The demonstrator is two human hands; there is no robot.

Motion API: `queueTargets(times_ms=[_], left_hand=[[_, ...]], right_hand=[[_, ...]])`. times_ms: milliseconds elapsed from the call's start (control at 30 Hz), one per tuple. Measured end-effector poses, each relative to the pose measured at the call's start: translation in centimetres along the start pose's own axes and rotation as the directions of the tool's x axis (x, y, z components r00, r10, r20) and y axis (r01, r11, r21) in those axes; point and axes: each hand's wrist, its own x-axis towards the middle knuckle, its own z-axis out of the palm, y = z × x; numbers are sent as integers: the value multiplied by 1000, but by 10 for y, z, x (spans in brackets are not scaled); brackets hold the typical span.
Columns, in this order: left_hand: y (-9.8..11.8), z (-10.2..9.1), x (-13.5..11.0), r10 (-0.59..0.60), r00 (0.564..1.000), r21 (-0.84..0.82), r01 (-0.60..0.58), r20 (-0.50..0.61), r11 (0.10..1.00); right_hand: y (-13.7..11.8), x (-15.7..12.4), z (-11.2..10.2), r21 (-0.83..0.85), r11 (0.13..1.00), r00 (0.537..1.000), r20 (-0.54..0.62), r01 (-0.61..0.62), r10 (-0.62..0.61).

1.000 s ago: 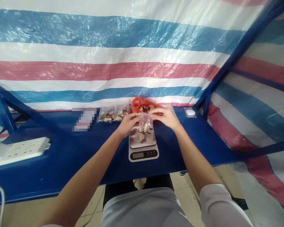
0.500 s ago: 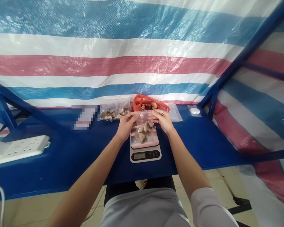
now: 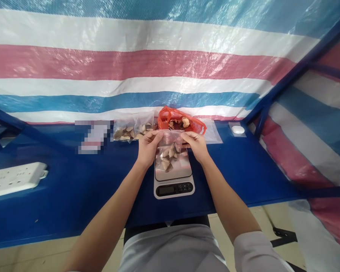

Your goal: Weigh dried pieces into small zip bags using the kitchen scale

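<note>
Head view: left hand (image 3: 147, 148) and right hand (image 3: 194, 146) both gripping a clear zip bag (image 3: 170, 151) over a kitchen scale (image 3: 174, 187).

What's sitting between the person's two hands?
In the head view, a clear plastic bag of brown pieces lies between them, held at its top edge by the left hand and right hand.

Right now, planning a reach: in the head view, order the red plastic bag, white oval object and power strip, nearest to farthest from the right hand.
From the right hand:
1. Red plastic bag: just behind it.
2. White oval object: to its right.
3. Power strip: far left.
</note>
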Motion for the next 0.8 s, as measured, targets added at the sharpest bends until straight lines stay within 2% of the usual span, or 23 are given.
queueTargets(times_ms=[300,500,633,800], left_hand=[[7,-5,-5,-223,974,-14,223,-32,975],[10,-1,-8,-198,979,-49,199,39,979],[10,-3,-8,-219,976,-28,219,9,975],[11,-4,-6,-180,984,-20,180,-1,983]], right_hand=[[0,-1,-1,5,1000,997,-70,21,-21],[3,1,-2,48,997,990,-129,64,-58],[3,1,-3,27,998,991,-125,59,-55],[4,0,-4,0,997,989,-128,77,-77]])
